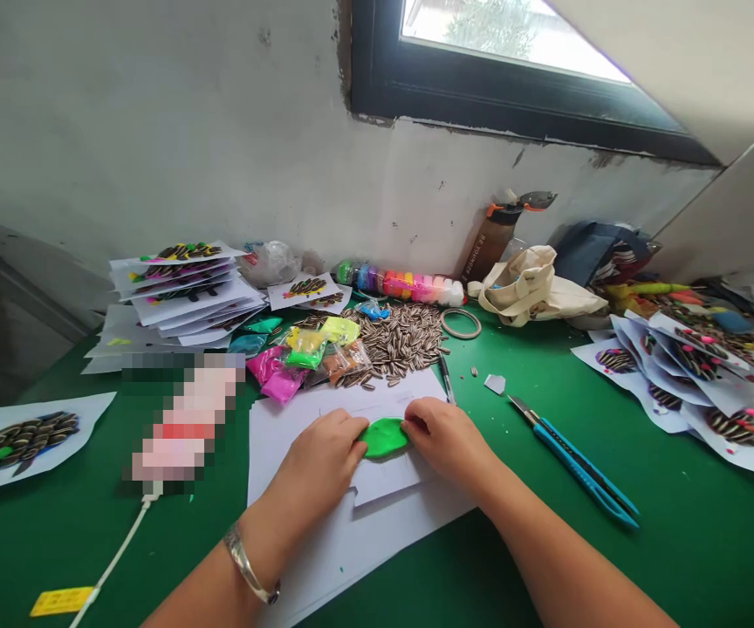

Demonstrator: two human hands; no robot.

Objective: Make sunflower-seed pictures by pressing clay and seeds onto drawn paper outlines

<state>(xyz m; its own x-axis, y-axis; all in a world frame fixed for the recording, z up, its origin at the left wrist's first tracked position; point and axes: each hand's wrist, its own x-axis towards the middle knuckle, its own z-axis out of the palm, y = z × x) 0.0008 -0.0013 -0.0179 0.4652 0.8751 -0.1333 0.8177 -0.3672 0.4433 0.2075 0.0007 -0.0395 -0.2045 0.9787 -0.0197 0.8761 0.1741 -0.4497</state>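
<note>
A flat oval of bright green clay (383, 436) lies on a white sheet of paper (364, 515) on the green table (710, 541). My left hand (321, 458) presses its fingertips onto the clay's left edge, fingers curled. My right hand (446, 436) does the same on the right edge. A silver bracelet (250, 567) circles my left wrist. Just beyond the paper lie a heap of striped sunflower seeds (396, 342) and several small bags of coloured clay (302, 353).
A blue utility knife (577, 462) lies right of my right arm. Stacks of finished seed pictures sit at the back left (181, 292) and far right (691, 375). A row of clay tubs (403, 284), a tape ring (461, 324), a bottle (491, 240) and a cloth bag (534, 288) line the wall.
</note>
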